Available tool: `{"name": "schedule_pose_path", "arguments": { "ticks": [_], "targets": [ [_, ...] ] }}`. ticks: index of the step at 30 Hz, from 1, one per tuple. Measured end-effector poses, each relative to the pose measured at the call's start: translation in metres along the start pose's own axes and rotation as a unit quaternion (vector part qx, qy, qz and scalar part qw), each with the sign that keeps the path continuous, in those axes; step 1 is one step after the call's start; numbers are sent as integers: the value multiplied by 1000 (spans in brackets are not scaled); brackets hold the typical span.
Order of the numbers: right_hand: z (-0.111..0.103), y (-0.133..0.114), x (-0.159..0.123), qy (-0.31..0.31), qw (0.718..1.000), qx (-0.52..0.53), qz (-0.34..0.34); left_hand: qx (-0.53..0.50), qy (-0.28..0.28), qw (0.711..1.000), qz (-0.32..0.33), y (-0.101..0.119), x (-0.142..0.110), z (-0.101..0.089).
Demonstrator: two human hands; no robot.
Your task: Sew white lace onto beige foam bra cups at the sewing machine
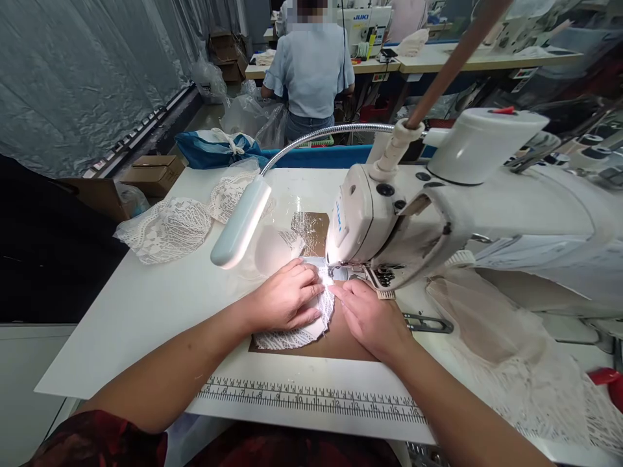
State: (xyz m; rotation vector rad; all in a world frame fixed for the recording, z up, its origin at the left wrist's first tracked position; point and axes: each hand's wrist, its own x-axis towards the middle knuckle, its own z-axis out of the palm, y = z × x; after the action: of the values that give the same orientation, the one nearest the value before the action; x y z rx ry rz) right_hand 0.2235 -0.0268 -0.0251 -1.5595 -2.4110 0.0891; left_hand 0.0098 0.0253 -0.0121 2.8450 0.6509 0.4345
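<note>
A white lace bra cup (296, 336) lies under the needle area of a white JUKI sewing machine (357, 207). My left hand (288, 295) rests on the cup, its fingers stretched out and pressing the fabric down. At the cup's right edge is my right hand (370, 314), fingers drawn together with the tips on the lace near the presser foot; its fingers' undersides are hidden. Just beyond my left hand sits a pale moulded cup (275, 250) with lace trim. A slotted metal piece (428, 322) lies right of my right hand.
A lamp (242, 224) on a bent metal neck hangs over the white table (146, 311). Lace pieces (170, 227) lie at left, sheer lace fabric (516, 337) at right. A printed ruler (311, 399) runs along the front edge. Ahead, a person (311, 71) sits facing away.
</note>
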Motion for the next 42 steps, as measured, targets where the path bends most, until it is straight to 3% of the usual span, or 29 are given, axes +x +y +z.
{"name": "schedule_pose_path", "arguments": {
  "ticks": [10, 19, 26, 42],
  "targets": [
    [1, -2, 2, -15, 998, -25, 53, 34, 17, 999, -15, 0, 4, -1],
    [-3, -3, 2, 6, 999, 6, 48, 53, -13, 998, 38, 6, 6, 0],
    [-3, -5, 4, -11, 999, -5, 33, 2, 11, 1000, 20, 0, 0, 7],
    [6, -1, 5, 1, 999, 15, 35, 22, -12, 1000, -9, -5, 4, 6]
  ]
}}
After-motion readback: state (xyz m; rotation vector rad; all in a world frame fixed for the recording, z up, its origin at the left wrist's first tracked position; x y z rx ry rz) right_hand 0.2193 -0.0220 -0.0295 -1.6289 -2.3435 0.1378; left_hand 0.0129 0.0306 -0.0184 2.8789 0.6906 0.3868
